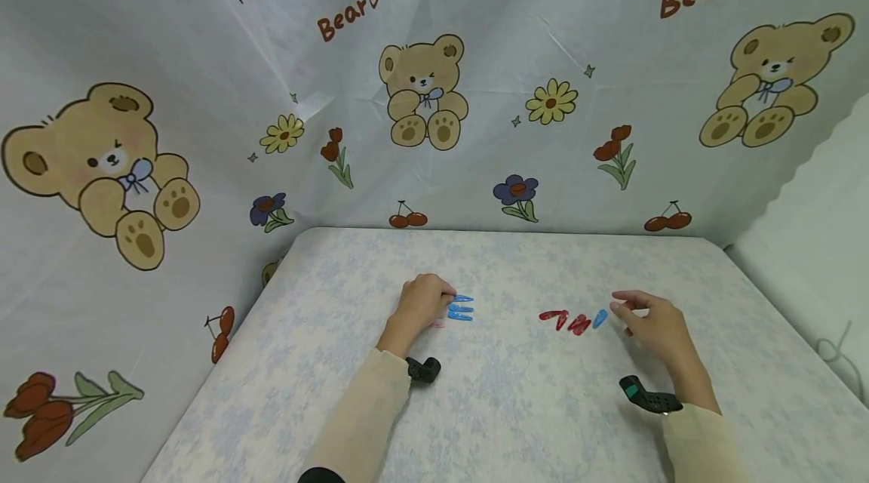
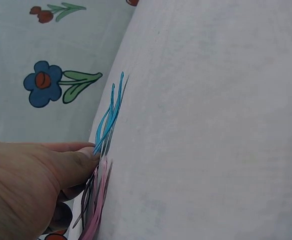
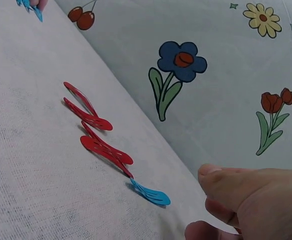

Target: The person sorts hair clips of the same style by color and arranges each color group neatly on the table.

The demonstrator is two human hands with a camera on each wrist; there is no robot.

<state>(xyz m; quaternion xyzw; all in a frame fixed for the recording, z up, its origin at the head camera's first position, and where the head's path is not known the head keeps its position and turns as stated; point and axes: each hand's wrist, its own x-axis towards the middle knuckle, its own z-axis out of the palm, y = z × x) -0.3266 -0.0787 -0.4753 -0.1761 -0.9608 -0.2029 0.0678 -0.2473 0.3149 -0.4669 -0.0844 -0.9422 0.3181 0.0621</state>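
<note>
Thumb and forefinger of my left hand (image 1: 422,300) pinch the end of a blue snap hair clip at the left of the table. More blue hair clips (image 1: 460,317) lie in a row beside those fingertips. Pink hair clips (image 2: 98,200) and a dark one (image 2: 83,202) show below the thumb in the left wrist view, partly hidden by the hand. My right hand (image 1: 653,326) hovers at the right with thumb and forefinger apart, holding nothing. Just left of it lies a single blue hair clip (image 3: 153,194), at the end of a line of several red hair clips (image 3: 105,150).
The table (image 1: 516,407) has a pale blue-patterned cover. Behind and to its left hangs a bear-print curtain (image 1: 489,30). A black wrist camera (image 1: 424,370) sits on the left wrist, another (image 1: 649,397) on the right. A pale cord (image 1: 838,351) hangs at the far right.
</note>
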